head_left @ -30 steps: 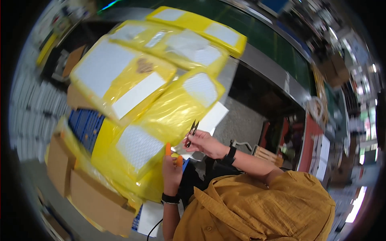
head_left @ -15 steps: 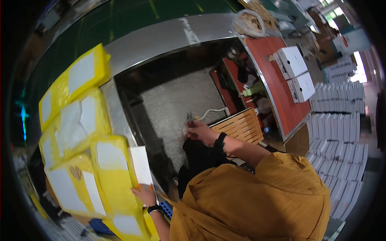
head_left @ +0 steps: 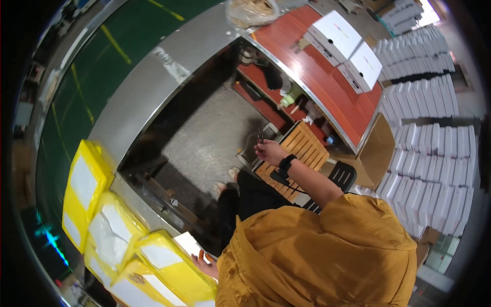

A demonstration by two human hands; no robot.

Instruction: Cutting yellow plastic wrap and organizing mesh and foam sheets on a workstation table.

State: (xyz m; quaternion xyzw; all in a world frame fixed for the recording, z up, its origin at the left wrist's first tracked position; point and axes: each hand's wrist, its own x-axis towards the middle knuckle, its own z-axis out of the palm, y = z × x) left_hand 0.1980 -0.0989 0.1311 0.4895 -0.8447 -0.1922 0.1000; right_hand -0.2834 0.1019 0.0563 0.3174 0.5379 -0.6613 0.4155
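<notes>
My right hand point(head_left: 271, 152) is closed around small dark scissors point(head_left: 261, 135), their points up, held above the floor in front of the wooden slatted seat point(head_left: 291, 156). My left hand point(head_left: 206, 266), with orange covers on its fingertips, is at lower left with its fingers apart. It rests beside a white flat piece point(head_left: 187, 242) at the edge of a yellow-wrapped package point(head_left: 179, 268). More yellow packages with white padded patches lie next to it, among them a tall one point(head_left: 84, 192) and a bulging one point(head_left: 113, 233).
A grey metal ledge point(head_left: 148, 97) runs beside a green conveyor belt point(head_left: 115, 30). To the right stands a red-topped bench point(head_left: 286, 38) with white boxes point(head_left: 335, 36) on it and cluttered shelves below. An open cardboard box point(head_left: 378, 148) and stacks of white boxes point(head_left: 424, 148) stand behind.
My view has turned toward the right, so the packages sit lower and the bench higher. My right hand still holds the scissors. My left hand stays by the white piece.
</notes>
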